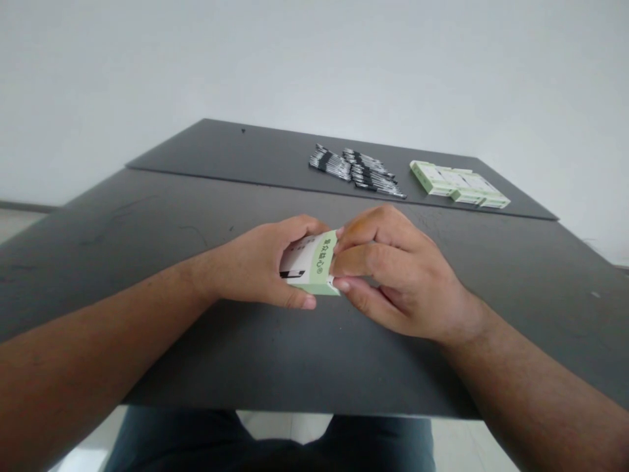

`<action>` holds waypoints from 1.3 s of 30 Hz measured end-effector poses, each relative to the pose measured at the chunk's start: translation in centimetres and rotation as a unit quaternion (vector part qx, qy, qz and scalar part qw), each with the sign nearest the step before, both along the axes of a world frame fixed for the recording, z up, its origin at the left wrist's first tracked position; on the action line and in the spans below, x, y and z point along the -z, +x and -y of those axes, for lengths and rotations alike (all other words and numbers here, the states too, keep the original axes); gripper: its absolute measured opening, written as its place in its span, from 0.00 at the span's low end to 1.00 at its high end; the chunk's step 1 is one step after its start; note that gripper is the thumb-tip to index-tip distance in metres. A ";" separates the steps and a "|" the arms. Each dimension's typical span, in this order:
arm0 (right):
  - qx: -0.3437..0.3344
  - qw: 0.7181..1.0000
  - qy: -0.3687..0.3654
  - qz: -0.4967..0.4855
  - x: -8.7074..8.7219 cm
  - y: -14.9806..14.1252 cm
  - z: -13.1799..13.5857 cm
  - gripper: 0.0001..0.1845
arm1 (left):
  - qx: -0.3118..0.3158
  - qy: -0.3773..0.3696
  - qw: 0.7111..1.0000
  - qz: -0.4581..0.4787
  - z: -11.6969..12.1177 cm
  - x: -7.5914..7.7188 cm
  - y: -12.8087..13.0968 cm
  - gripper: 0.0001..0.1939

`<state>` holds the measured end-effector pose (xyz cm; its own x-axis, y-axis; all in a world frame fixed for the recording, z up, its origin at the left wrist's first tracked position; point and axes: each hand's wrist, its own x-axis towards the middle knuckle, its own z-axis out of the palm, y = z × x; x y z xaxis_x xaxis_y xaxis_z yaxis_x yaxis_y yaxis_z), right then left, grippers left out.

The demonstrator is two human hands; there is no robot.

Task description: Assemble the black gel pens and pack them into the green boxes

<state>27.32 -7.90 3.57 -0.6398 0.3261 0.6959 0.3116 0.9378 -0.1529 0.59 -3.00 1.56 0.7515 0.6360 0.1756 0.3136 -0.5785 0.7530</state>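
Observation:
A small white and light-green pen box [314, 265], printed with dark lettering and a picture of a pen, is held above the near half of the table. My left hand [268, 262] wraps round its left part, thumb along the near side. At the box's right end, the bent fingers and thumb of my right hand [398, 269] pinch the edge, where a bit of white flap shows. My fingers hide most of that end, so I cannot see inside the box.
Clear pens with black grips lie in bundles [329, 162] on the dark table [295, 367], towards the back. Several green-and-white boxes [459, 183] lie to their right. A tiny black piece [243, 131] is near the far left edge. A seam crosses the tabletop.

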 end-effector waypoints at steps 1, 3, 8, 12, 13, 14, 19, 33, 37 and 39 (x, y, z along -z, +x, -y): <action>0.010 1.000 0.002 -0.013 0.1 -0.1 0.0 0.04 | -0.007 0.007 1.000 -0.007 0.0 0.0 0.0 0.45; 0.041 0.998 0.004 -0.048 0.5 -0.3 0.1 0.05 | -0.025 0.024 0.999 -0.018 -0.1 0.1 0.0 0.47; 0.080 0.984 -0.074 -0.142 2.2 -0.8 -0.3 0.20 | -0.058 0.092 0.994 -0.026 0.0 0.2 -0.1 0.47; 0.040 0.943 -0.273 -0.186 3.8 -0.9 -1.4 0.27 | -0.065 0.141 0.986 -0.053 0.2 0.0 0.1 0.43; 0.036 0.931 -0.311 -0.190 4.0 -0.9 -1.6 0.28 | -0.065 0.148 0.985 -0.060 0.3 0.0 0.1 0.42; 0.035 0.922 -0.335 -0.192 4.1 -0.8 -1.9 0.29 | -0.063 0.153 0.984 -0.065 0.3 0.0 0.1 0.42; 0.009 0.916 -0.357 -0.184 3.5 -0.3 -2.6 0.24 | -0.047 0.153 0.985 -0.063 0.4 0.2 0.2 0.42; -0.112 0.816 -0.502 -0.265 5.3 -1.9 -2.6 0.26 | -0.053 0.129 0.988 -0.059 0.3 0.2 0.4 0.45; -0.141 0.825 -0.500 -0.221 5.3 -1.8 -2.5 0.37 | -0.055 0.129 0.989 -0.054 0.0 0.3 0.1 0.45; -0.132 0.834 -0.491 -0.215 5.5 -1.9 -2.6 0.36 | -0.055 0.129 0.988 -0.060 -0.1 0.2 0.0 0.44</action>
<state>25.46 -5.35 -1.91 -0.5396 0.7612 0.3597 -0.1671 0.3219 -0.9319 0.58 -2.95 1.32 0.7052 0.6610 0.2564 0.4637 -0.7036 0.5385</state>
